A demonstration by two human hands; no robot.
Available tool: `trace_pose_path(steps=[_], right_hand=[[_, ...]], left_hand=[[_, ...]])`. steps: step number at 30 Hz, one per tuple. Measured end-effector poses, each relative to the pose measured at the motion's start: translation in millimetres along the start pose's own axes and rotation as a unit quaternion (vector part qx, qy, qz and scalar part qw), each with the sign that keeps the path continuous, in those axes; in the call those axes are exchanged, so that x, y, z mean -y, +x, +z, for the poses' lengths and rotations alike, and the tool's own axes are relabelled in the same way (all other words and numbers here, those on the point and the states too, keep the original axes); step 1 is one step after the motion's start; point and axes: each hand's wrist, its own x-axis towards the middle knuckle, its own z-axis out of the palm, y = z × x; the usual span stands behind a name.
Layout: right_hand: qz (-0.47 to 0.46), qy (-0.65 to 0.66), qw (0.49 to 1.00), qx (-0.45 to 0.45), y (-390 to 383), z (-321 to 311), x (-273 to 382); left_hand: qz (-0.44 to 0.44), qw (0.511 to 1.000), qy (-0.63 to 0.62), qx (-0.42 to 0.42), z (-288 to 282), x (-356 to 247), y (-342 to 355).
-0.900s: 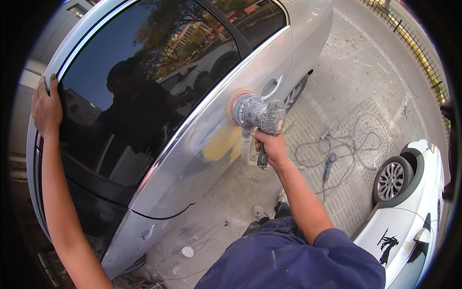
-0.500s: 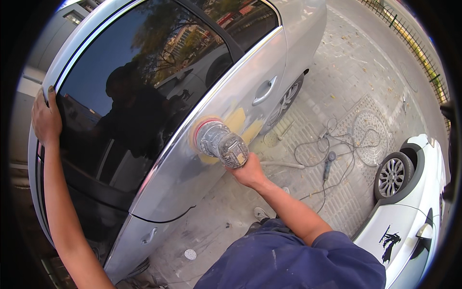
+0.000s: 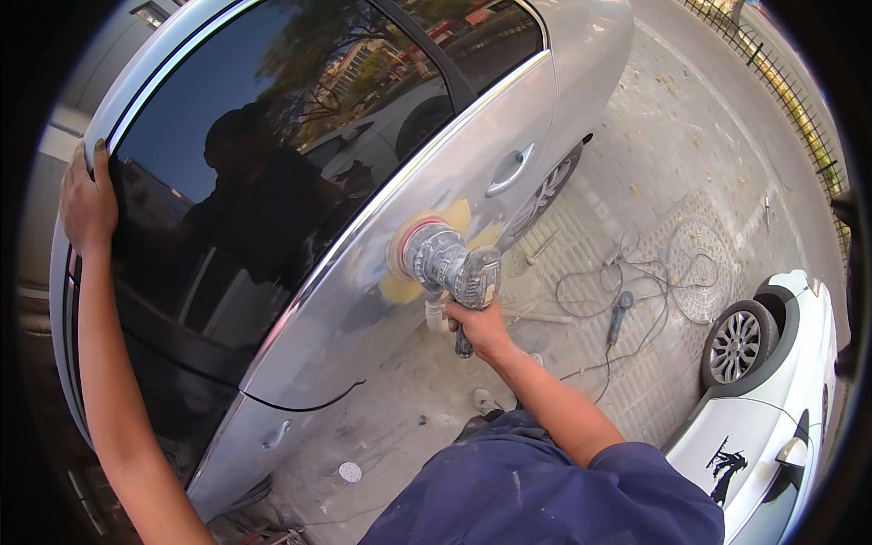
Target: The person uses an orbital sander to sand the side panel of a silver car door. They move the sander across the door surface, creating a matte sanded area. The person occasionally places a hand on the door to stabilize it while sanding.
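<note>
A silver car door (image 3: 331, 363) with a dark window (image 3: 263, 209) stands before me. My right hand (image 3: 479, 325) is closed round the handle of a dusty orbital sander (image 3: 440, 259). Its round pad lies against the door panel below the window trim, over yellowish filler patches (image 3: 457, 216). A pale hose fitting hangs under the tool, beside my fingers. At the far left, my left hand (image 3: 89, 204) rests on the car's roof edge above the window, fingers stretched out over the rim.
Behind the sander sits the door handle (image 3: 510, 171). On the paved ground lie a dark power tool (image 3: 619, 318) with looping cables and a round sanding disc (image 3: 350, 472). A white car (image 3: 758, 422) stands at the right. A metal fence (image 3: 772, 68) runs along the far right.
The sander and my right hand have moved slightly right along the door, and the tool's body has turned, showing its handle and hose fitting. My left hand stays on the roof edge.
</note>
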Motion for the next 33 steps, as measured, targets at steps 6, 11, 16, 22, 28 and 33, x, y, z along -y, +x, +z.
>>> trace_pose_path(steps=[6,11,16,22,28,33], right_hand=[[-0.077,-0.161,0.984,0.012,-25,11,-45],[-0.04,0.027,0.999,0.005,2,-12,-25],[0.013,0.153,0.988,-0.017,33,-34,-13],[0.013,0.091,0.996,0.012,-15,5,-75],[0.005,0.071,0.997,-0.02,-34,21,-95],[-0.033,0.133,0.99,-0.012,7,-6,-68]], left_hand=[[-0.003,0.999,-0.05,-0.003,0,3,2],[-0.009,0.999,-0.029,0.036,1,5,3],[-0.024,0.998,-0.044,0.037,1,3,-1],[-0.01,0.999,-0.016,0.036,4,4,4],[0.012,0.998,-0.049,-0.026,10,5,6],[0.003,0.999,-0.023,0.023,10,8,8]])
